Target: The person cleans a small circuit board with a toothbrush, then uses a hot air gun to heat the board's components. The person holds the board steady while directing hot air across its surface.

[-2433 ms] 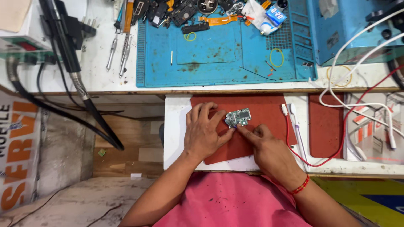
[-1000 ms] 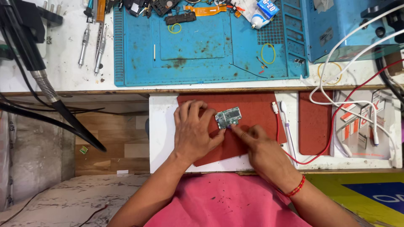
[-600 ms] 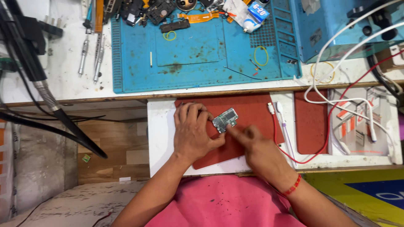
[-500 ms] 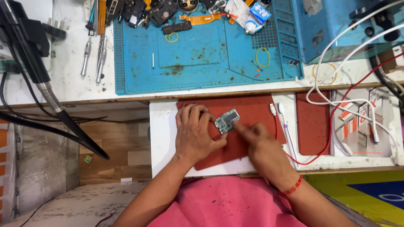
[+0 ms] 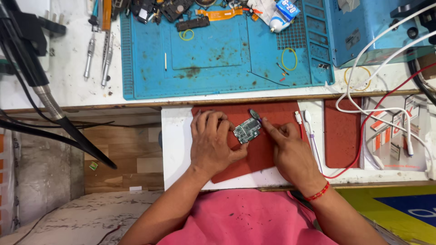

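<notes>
My left hand (image 5: 212,144) lies palm down, fingers (image 5: 223,129) spread and flat, their tips pinning the left edge of a small green circuit board (image 5: 246,130); nothing is gripped, only pressed. My right hand (image 5: 290,152) is loosely curled, index finger stretched out toward the board's right edge and holding a thin dark tool (image 5: 255,114) whose tip lies just above the board's upper right corner. How the other fingers close on it, I cannot tell.

The board lies tilted on a dark red mat (image 5: 265,152), which covers the middle of a white pull-out surface (image 5: 175,145). Just right of my right hand, two white cable plugs (image 5: 303,119) lie on the mat's edge. A second red mat (image 5: 341,134) sits further right, crossed by a red wire (image 5: 363,136) and white cables (image 5: 377,111).

Beyond the pull-out, on the upper surface, a blue work mat (image 5: 218,59) carries stains, yellow rubber bands (image 5: 289,59), a white tube (image 5: 282,13) and loose phone parts along its far edge. Metal screwdrivers (image 5: 97,56) lie left of it. A red thread band (image 5: 318,194) circles my right wrist.
</notes>
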